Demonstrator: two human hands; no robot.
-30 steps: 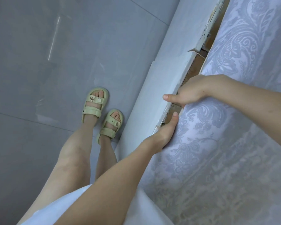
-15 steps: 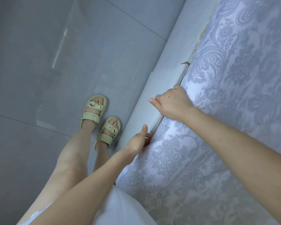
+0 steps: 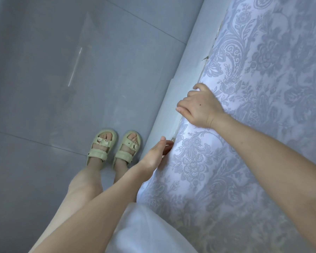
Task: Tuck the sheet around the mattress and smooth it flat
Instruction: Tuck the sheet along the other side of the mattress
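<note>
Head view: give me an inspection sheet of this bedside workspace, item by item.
Surface: patterned sheet covers the bed top, mostly flat, with soft ripples near the edge.
Job's things: the sheet's edge meets the white bed frame; mattress hidden beneath.
Clutter: nothing seen.
Grippers: left hand has fingers extended to the sheet's edge by the frame; right hand curls its fingers over the sheet's edge.
Cables: nothing seen.
Surroundings: grey tiled floor, person's sandals, white garment.
</note>
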